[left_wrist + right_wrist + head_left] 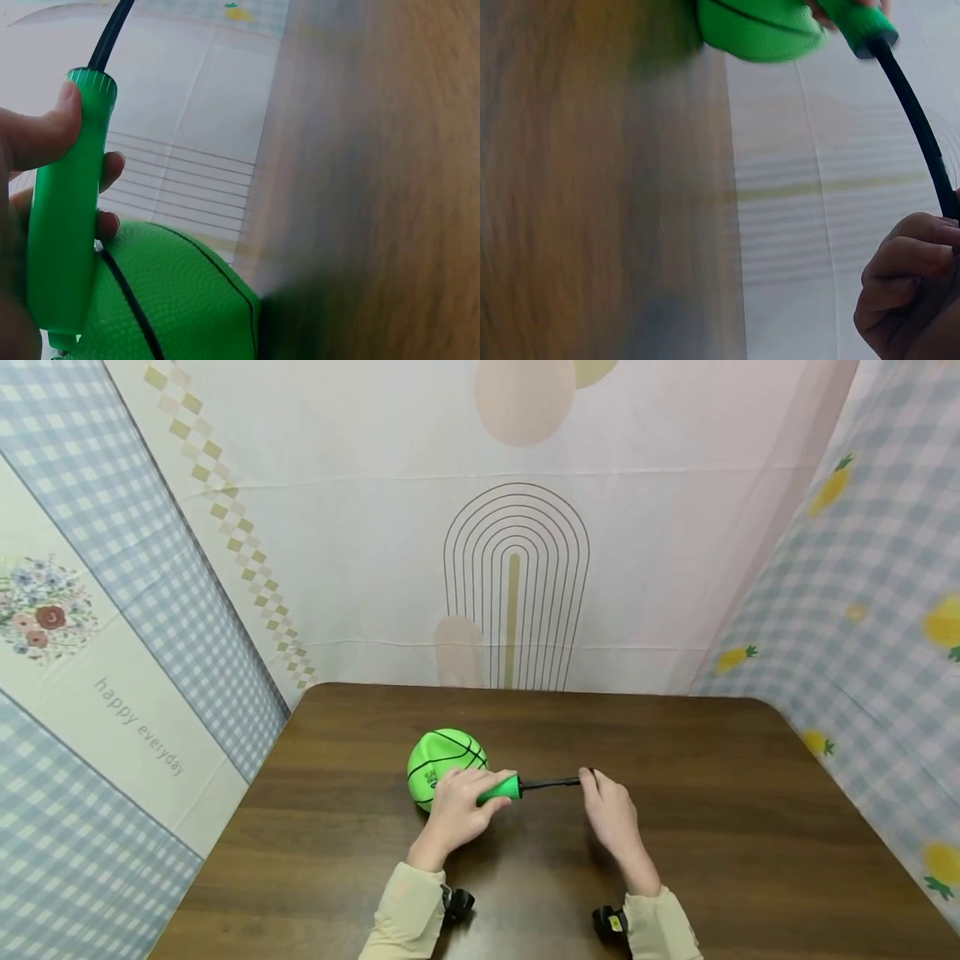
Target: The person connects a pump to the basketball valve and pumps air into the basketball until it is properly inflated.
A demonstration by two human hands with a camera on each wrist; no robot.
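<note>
A bright green basketball [442,752] with black lines, its top dented, sits on the brown table. Just in front of it my left hand [459,806] grips the green barrel of a hand pump [504,789], thumb along one side and fingertips round the other in the left wrist view. From the barrel's end a black hose [911,105] runs right in a slight curve. My right hand [611,814] pinches the hose's far end, its fingers curled in the right wrist view; they hide the tip. Both hands are above the table.
The wooden table [337,868] has rounded far corners. A pale patterned cloth [360,568] hangs behind it, with blue checked cloths [840,635] at the left and right. A black wrist camera [459,906] is strapped to each forearm.
</note>
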